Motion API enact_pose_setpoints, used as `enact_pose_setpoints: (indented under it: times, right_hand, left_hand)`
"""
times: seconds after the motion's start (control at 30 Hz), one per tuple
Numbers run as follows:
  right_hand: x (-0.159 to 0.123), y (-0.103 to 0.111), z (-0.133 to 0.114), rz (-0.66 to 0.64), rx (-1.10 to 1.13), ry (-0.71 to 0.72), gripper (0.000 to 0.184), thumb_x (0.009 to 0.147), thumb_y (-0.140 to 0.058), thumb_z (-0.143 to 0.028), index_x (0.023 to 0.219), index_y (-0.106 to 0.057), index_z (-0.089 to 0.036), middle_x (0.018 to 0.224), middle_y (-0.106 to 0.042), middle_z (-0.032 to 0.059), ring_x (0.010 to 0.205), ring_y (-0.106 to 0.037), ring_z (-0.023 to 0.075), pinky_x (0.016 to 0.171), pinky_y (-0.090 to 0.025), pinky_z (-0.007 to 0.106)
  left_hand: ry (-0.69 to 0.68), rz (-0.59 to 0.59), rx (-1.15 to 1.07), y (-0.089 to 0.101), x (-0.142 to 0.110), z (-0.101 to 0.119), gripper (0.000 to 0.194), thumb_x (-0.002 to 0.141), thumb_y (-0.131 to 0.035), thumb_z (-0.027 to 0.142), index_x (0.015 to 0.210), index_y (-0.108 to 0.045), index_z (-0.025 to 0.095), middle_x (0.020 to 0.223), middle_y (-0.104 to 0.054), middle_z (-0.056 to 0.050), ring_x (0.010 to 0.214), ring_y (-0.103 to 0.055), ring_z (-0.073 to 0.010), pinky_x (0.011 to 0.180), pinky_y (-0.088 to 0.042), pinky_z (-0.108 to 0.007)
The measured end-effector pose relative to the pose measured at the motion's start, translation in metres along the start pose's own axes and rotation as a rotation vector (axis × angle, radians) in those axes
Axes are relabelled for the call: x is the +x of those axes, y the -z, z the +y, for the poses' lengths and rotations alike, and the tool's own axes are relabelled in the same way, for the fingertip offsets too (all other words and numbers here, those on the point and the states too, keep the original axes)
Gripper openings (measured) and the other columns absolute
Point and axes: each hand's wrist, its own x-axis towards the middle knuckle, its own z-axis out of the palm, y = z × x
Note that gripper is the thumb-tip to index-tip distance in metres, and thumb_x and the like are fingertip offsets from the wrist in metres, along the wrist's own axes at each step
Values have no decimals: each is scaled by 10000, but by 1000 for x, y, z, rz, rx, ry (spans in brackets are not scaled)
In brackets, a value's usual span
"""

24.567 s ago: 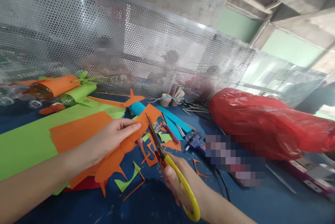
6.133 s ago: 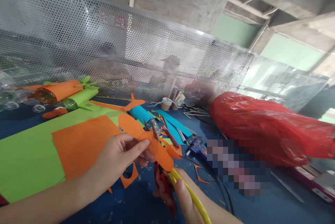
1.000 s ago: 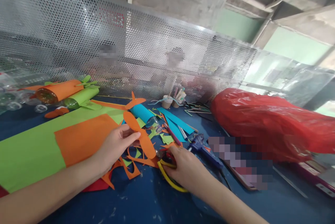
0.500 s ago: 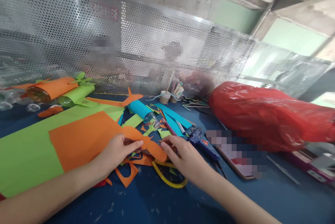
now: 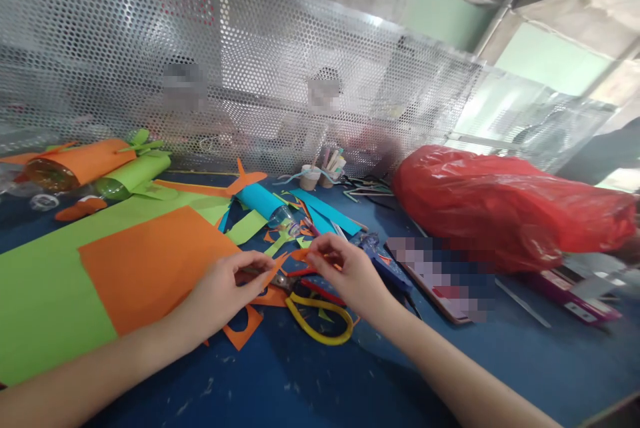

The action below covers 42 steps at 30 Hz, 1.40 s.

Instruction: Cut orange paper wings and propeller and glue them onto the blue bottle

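My left hand [image 5: 226, 295] pinches an orange paper cutout [image 5: 277, 269] between thumb and fingertips, seen nearly edge-on. My right hand [image 5: 350, 275] has its fingers closed on an orange paper piece [image 5: 301, 255] beside it. Whether the two orange parts are joined, I cannot tell. Scissors with a yellow handle [image 5: 323, 340] and red inner parts lie on the table just below the hands. A square orange sheet [image 5: 150, 261] on a large green sheet [image 5: 45, 288] is left of my left hand. Orange offcuts [image 5: 245, 338] lie under the fingers.
Behind the hands lies a bottle wrapped in blue paper [image 5: 257, 203] among paper scraps. Right of them are a blue glue gun [image 5: 390, 271], a phone [image 5: 430, 281] and a red plastic bag [image 5: 490, 208]. Paper-wrapped bottles [image 5: 95, 163], cups of pens [image 5: 325, 177] and a perforated metal screen [image 5: 280, 81] stand behind.
The orange cutout has turned from lying broad side up to nearly edge-on, and a gap shows between its visible parts. More of the scissors now shows. The view has shifted slightly.
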Motion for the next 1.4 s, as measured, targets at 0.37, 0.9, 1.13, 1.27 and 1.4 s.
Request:
enact_pose_setpoints:
  times: [0.37, 0.9, 1.13, 1.27, 1.4]
  right_hand:
    - [5, 10, 12, -90, -198, -26, 108, 859, -482, -120, 887, -540, -206, 906, -687, 33, 851, -657, 171, 779, -493, 292]
    - [-2, 14, 4, -162, -305, -59, 164, 860, -476, -95, 957, -551, -204, 721, -679, -6, 644, -634, 151, 594, -439, 231]
    - [6, 17, 10, -88, -272, -3, 98, 873, -521, -146, 924, -579, -205, 931, -695, 21, 872, -660, 158, 770, -484, 262]
    - [7, 18, 17, -204, -341, -13, 190, 764, -576, -35, 855, -644, -188, 839, -719, 16, 782, -668, 168, 705, -479, 249]
    - [7, 19, 19, -280, -439, -10, 270, 681, -566, 35, 814, -688, -166, 848, -719, 51, 849, -644, 209, 758, -469, 288]
  left_hand:
    - [-449, -449, 789, -14, -36, 18, 437, 960, -427, 355, 1395, -411, 401, 1496, -410, -72, 1368, -341, -368, 1023, -379, -633]
    - [-503, -358, 758, -17, -32, 22, 211, 942, -450, 325, 1027, -619, 230, 1194, -631, -80, 1145, -552, -291, 1000, -447, -487]
    - [-653, -167, 741, -14, -25, 19, 219, 917, -515, 309, 1080, -600, 190, 983, -696, -70, 1033, -584, -275, 871, -507, -409]
    - [-797, -39, 775, -13, -21, 21, 188, 922, -475, 197, 1037, -616, 150, 898, -694, -77, 917, -611, -245, 849, -512, -393]
    - [-743, -80, 870, -21, -9, 24, 243, 927, -459, 236, 1056, -645, 149, 1031, -680, -118, 1046, -595, -284, 924, -499, -447]
